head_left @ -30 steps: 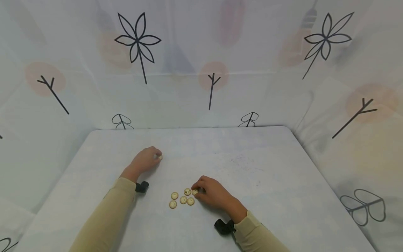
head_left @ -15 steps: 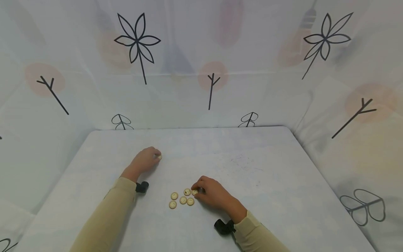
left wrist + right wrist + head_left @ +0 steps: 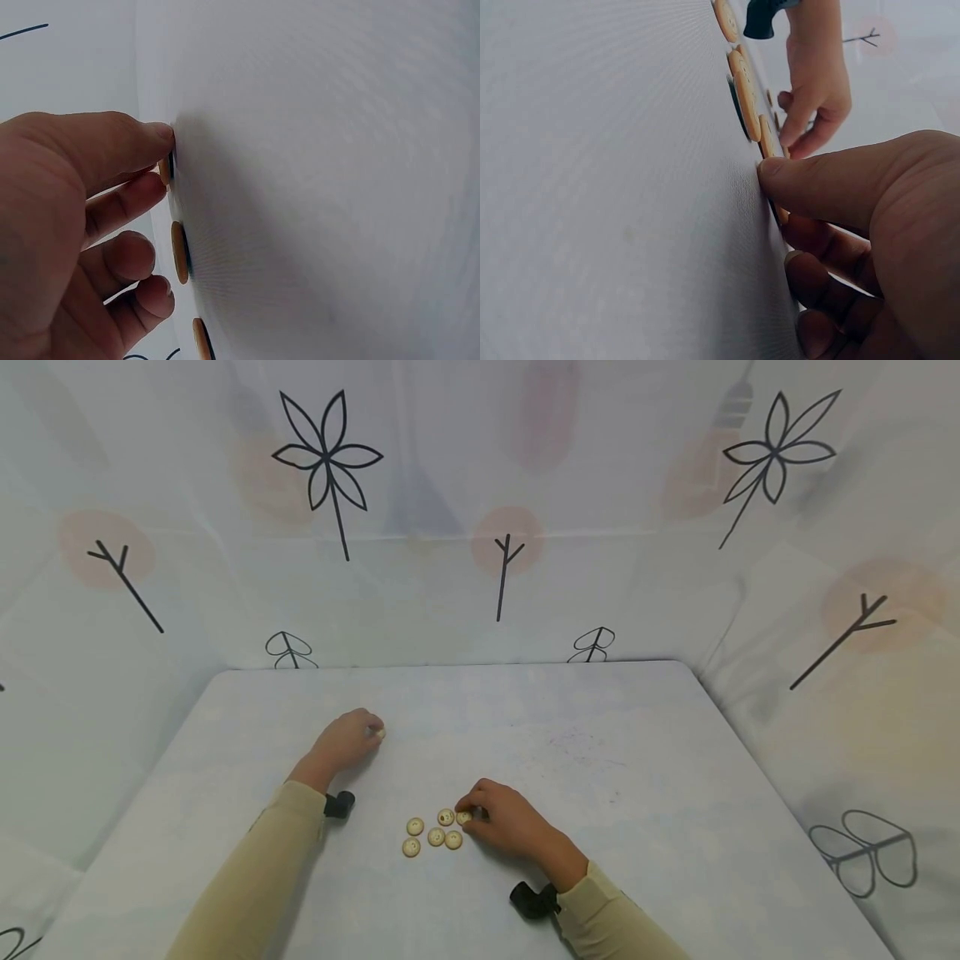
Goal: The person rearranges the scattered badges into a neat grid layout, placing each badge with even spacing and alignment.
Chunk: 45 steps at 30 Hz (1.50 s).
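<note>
Five loose buttons [image 3: 436, 837] beside the right grip [image 3: 507, 818]

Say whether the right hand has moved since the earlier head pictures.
No: the right hand shows no visible shift in any direction against the table's far edge.

Both hands low in a pinch: left hand [image 3: 347, 739] farther out, right hand [image 3: 506, 818] nearer.

Left forearm [image 3: 243, 872] slants in from near left, pointing far and right, long sleeve down to the wrist; bare left wrist [image 3: 306, 774] visible above the cuff. Right forearm [image 3: 618, 917] comes from near right, angled far and left, sleeved too, less of it showing. Hands well apart, backs up. Left thumb [image 3: 131, 146] extended, its tip meeting a fingertip's grip; outer fingers bent, spread a little. Right thumb [image 3: 817, 184] likewise pressed forward in a pinch, other fingers curled under, partly in shadow.
</note>
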Each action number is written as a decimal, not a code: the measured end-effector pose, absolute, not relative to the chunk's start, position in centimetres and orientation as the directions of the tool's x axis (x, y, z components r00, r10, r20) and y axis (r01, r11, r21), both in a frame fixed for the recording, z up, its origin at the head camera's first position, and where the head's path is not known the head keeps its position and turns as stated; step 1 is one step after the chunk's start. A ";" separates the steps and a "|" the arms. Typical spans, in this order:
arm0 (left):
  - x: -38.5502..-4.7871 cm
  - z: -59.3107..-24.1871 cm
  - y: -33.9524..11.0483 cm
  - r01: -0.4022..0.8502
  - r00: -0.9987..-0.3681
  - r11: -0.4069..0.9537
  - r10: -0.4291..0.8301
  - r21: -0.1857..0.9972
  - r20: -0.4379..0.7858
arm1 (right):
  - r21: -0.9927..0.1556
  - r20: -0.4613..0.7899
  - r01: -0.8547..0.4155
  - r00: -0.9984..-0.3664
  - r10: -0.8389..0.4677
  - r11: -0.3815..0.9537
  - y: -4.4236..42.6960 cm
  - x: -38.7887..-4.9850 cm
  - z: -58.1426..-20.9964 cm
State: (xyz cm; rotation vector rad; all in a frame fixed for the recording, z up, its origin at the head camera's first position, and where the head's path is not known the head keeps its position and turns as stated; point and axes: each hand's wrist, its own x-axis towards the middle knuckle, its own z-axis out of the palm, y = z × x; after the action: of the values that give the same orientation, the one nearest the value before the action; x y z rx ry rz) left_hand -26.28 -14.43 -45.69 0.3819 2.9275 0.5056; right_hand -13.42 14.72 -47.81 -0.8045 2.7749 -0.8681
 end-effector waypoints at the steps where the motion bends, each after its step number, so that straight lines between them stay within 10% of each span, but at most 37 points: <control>1: -26.3 -45.7 -14.5 0.225 -0.957 0.911 0.274 0.345 -0.098 | -0.561 0.039 -0.453 -0.850 -0.525 0.693 14.7 -13.4 -47.8; 45: -22.2 -45.4 -12.1 0.326 -0.922 0.884 0.376 0.335 -0.095 | -0.551 0.021 -0.441 -0.856 -0.517 0.708 14.6 -13.8 -48.1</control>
State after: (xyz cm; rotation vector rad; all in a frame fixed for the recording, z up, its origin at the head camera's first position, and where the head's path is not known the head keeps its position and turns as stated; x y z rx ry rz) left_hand -22.18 -12.13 -45.37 0.5430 2.8954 0.4734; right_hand -13.82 14.61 -48.10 -0.7836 2.7770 -0.8440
